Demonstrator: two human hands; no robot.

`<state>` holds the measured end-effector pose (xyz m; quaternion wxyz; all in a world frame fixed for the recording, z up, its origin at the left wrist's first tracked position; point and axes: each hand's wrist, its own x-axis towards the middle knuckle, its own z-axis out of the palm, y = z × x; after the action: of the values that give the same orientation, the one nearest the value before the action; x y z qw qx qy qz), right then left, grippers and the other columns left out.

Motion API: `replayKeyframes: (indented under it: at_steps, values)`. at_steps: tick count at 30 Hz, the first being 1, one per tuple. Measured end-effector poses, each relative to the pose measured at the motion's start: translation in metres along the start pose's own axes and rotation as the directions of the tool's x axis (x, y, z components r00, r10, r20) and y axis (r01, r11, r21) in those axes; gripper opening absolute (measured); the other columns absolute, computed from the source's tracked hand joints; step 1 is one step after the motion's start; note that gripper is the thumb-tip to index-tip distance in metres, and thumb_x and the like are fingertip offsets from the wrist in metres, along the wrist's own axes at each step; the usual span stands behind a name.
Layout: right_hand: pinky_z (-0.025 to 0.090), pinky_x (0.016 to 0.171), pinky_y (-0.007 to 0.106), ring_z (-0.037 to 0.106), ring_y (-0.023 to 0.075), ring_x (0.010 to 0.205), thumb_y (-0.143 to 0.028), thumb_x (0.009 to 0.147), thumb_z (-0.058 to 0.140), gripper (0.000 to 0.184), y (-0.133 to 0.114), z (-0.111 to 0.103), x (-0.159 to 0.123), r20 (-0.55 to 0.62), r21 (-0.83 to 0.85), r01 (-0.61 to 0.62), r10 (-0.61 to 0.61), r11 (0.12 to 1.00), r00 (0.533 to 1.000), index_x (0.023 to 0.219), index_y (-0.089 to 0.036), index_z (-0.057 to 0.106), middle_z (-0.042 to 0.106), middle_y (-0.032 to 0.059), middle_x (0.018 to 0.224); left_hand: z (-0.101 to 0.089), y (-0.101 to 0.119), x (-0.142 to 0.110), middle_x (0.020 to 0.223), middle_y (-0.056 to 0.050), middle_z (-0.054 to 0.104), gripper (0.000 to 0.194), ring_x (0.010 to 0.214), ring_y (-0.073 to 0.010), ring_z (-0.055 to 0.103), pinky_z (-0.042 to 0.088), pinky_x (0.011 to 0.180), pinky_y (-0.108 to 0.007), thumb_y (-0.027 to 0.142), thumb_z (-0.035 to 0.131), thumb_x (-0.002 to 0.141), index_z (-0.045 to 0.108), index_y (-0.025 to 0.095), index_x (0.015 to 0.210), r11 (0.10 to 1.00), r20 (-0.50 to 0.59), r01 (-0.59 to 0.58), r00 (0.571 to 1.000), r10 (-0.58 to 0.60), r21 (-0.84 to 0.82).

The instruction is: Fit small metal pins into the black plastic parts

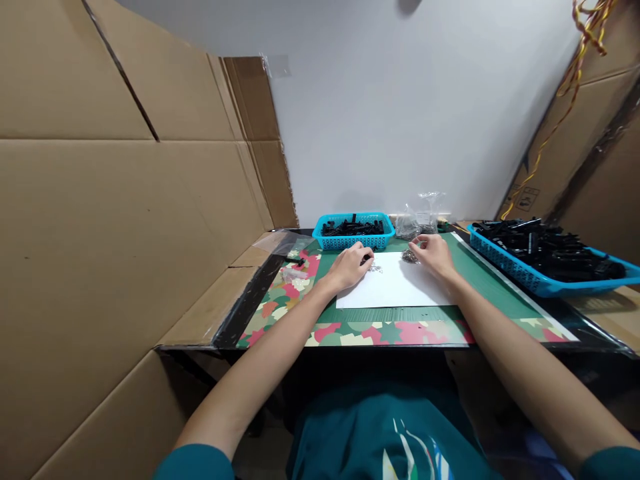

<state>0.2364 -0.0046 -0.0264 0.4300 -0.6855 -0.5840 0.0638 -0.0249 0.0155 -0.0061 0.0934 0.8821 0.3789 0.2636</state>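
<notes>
On a sheet of white paper (385, 291), small shiny metal pieces lie in a dense pile (409, 257) and in a thinner scatter (376, 268). My left hand (350, 267) rests at the paper's left side, fingers curled round a small black part (366, 259) that is mostly hidden. The scattered pieces are just right of its fingertips. My right hand (435, 256) is at the dense pile with thumb and fingertips pinched together. Whatever is between those fingertips is too small to make out.
A blue basket (354, 244) of black parts stands behind the paper. A larger blue basket (543, 283), heaped with black parts, is at right. A clear bag (417, 223) sits at the back. Cardboard (125, 220) walls the left side; a twisted yellow wire (543, 143) hangs at right.
</notes>
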Motion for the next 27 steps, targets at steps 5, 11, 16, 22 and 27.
replayKeyframes:
  at_steps: [5,11,16,22,27]
  values:
    - [0.034,0.061,0.030,0.063,0.0215,0.074,-0.030,0.086,0.066,0.022,0.009,-0.005,-0.001,0.227,-0.089,0.179,-0.155,0.980,0.961,0.090,-0.017,0.083,0.078,0.0126,0.087,-0.004,-0.005,0.001,0.098,-0.006,0.062,0.021,0.079,-0.0212,0.061,0.046,0.079,-0.033,0.030,0.056,0.101,0.076,0.023,0.100,0.996,0.009,-0.015,1.000,0.014,0.084]
    - [0.035,0.062,0.029,0.062,0.0194,0.073,-0.022,0.082,0.067,0.020,0.015,-0.009,-0.001,0.302,-0.081,0.243,-0.209,0.967,0.930,0.091,-0.018,0.085,0.076,0.0091,0.083,-0.005,-0.003,0.001,0.100,-0.006,0.062,0.022,0.081,-0.0208,0.062,0.048,0.082,-0.033,0.029,0.055,0.101,0.076,0.024,0.102,0.996,0.001,0.003,1.000,-0.003,0.085]
    - [0.035,0.061,0.028,0.057,0.0170,0.065,-0.020,0.077,0.067,0.018,0.020,-0.013,0.000,0.323,-0.061,0.272,-0.239,0.960,0.916,0.085,-0.016,0.082,0.072,0.0063,0.076,-0.004,-0.002,0.001,0.097,-0.006,0.061,0.021,0.079,-0.0208,0.060,0.048,0.083,-0.034,0.029,0.056,0.101,0.076,0.023,0.100,0.998,-0.002,-0.009,1.000,0.009,0.061]
    - [0.038,0.063,0.028,0.057,0.0175,0.065,-0.017,0.074,0.065,0.026,0.025,-0.014,-0.001,0.352,-0.047,0.276,-0.243,0.960,0.904,0.092,-0.018,0.084,0.071,0.0048,0.074,-0.002,-0.002,0.001,0.095,-0.006,0.059,0.022,0.078,-0.0211,0.060,0.045,0.077,-0.033,0.029,0.055,0.101,0.077,0.024,0.098,0.998,0.000,-0.032,0.999,0.032,0.051]
    - [0.036,0.062,0.029,0.055,0.0173,0.065,-0.023,0.079,0.066,0.023,0.036,-0.013,0.002,0.349,-0.058,0.307,-0.269,0.950,0.898,0.094,-0.020,0.084,0.071,0.0047,0.075,-0.002,0.000,0.000,0.094,-0.006,0.059,0.020,0.076,-0.0210,0.059,0.045,0.076,-0.032,0.028,0.058,0.099,0.078,0.024,0.097,0.999,-0.005,-0.035,0.999,0.035,0.010]
